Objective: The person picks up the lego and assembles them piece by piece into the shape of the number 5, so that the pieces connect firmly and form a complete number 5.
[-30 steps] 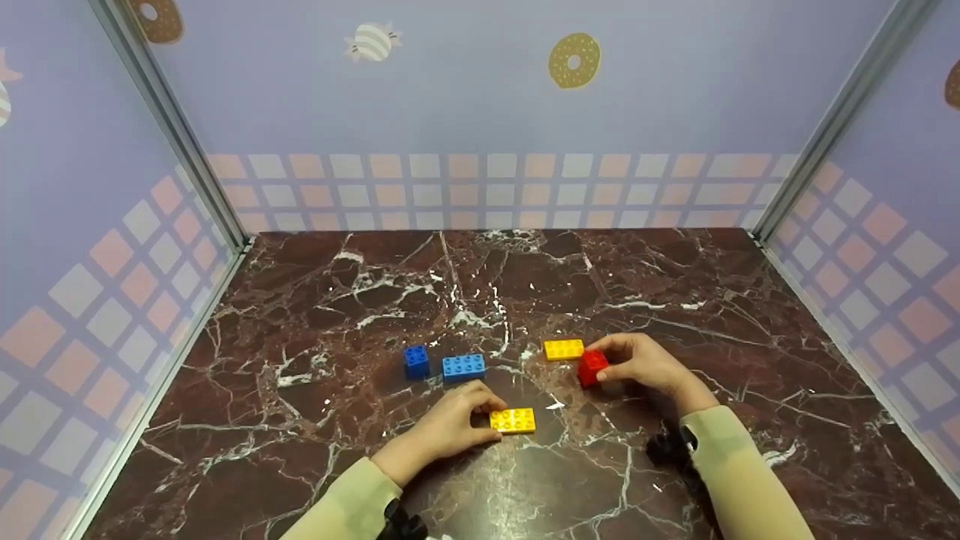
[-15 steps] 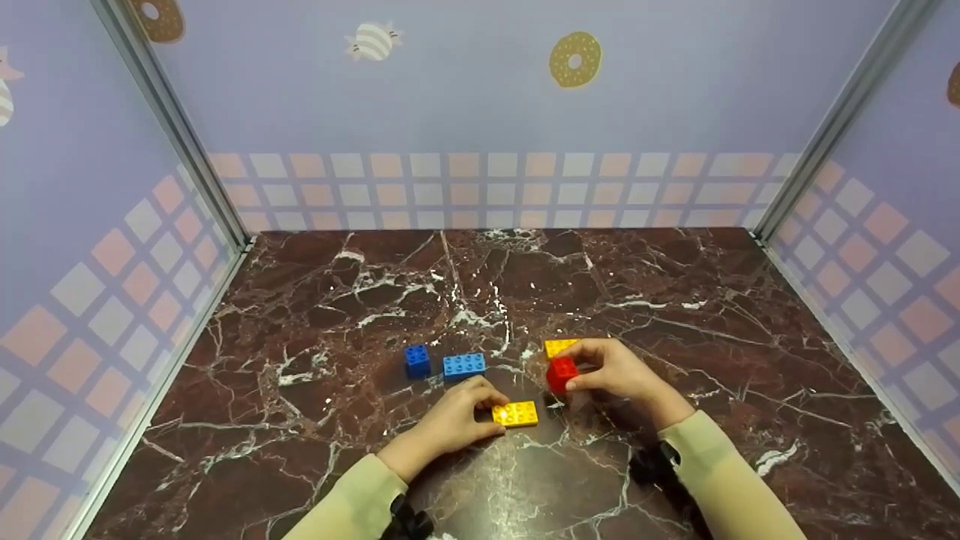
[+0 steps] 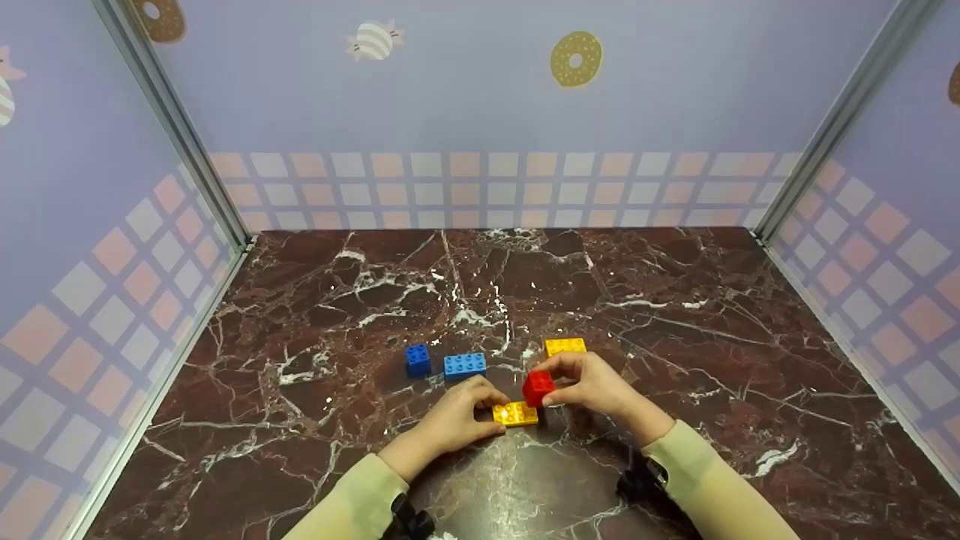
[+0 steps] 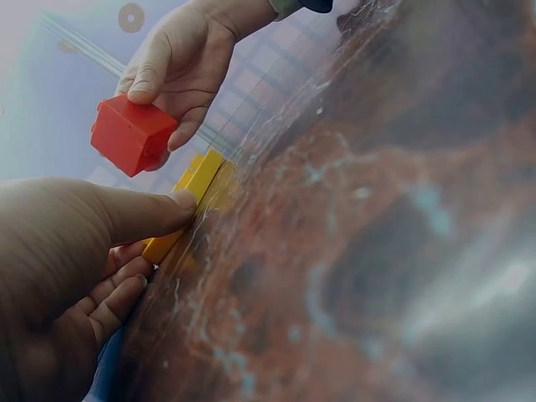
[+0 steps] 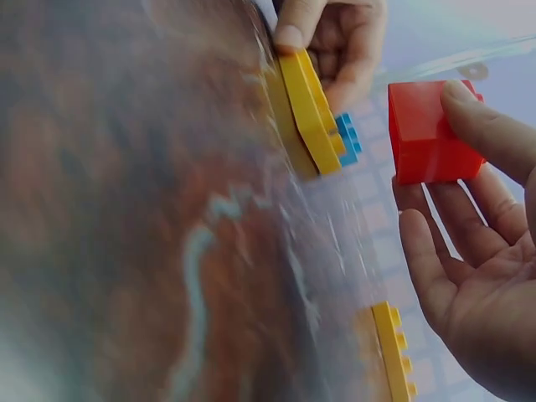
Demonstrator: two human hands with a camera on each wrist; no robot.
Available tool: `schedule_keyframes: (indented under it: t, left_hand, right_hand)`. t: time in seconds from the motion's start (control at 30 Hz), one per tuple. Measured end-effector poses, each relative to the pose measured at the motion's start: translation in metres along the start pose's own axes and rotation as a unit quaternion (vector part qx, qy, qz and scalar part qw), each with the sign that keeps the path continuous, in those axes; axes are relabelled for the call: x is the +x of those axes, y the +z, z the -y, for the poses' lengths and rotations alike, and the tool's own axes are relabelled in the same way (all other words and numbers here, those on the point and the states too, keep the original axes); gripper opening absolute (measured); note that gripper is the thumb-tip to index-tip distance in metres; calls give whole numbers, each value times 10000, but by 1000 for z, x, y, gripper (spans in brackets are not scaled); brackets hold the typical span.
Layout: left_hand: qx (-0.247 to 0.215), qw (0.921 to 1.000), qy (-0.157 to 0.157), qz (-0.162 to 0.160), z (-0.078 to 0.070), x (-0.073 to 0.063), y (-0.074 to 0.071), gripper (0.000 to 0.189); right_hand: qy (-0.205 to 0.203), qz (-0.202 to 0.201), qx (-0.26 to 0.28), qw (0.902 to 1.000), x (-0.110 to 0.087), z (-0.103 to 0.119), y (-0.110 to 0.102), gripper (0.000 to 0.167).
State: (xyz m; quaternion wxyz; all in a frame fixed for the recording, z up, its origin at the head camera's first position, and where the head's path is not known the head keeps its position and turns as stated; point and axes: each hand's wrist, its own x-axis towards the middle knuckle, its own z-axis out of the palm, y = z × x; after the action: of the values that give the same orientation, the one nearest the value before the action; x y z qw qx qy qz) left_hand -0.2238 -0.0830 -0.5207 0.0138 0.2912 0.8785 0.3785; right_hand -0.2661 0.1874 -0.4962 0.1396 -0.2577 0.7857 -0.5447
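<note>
My left hand (image 3: pixel 454 416) pinches the left end of a flat yellow building brick (image 3: pixel 517 414) lying on the tabletop, thumb on the near side and fingers on the far side. Its studs face up. In the left wrist view the thumb presses the side of this yellow brick (image 4: pixel 201 177). My right hand (image 3: pixel 592 386) grips a small red building brick (image 3: pixel 537 388) between thumb and fingers. The red brick (image 5: pixel 431 134) is held raised above the table; in the head view it overlaps the yellow brick's right end.
Behind my left hand stand a light blue brick (image 3: pixel 465 365) and a dark blue brick (image 3: pixel 418 361). A second flat yellow brick (image 3: pixel 565 346) lies just beyond my right hand. Patterned panels (image 3: pixel 480 112) wall the brown marbled table (image 3: pixel 360 300) at the back and sides.
My right hand has carried the red brick leftward and toward me, up to the yellow brick. My left hand shifted the yellow brick slightly away from me, then held still.
</note>
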Motion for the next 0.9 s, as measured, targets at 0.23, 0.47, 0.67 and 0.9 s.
schedule_keyframes:
  t: [0.23,0.47,0.67,0.9]
  left_hand:
    - [-26,10000,-26,-18,-1,0,0,36]
    - [-51,10000,-26,-15,0,0,0,36]
    - [-18,10000,-97,13,0,0,0,36]
    - [20,9999,-137,35,-1,1,0,36]
  right_hand:
    - [-15,136,-11,9999,1,-1,7,43]
    - [-49,177,-45,9998,1,-2,12,41]
    - [53,188,-261,9995,-1,-2,15,42]
    - [112,226,-265,9993,0,-3,18,41]
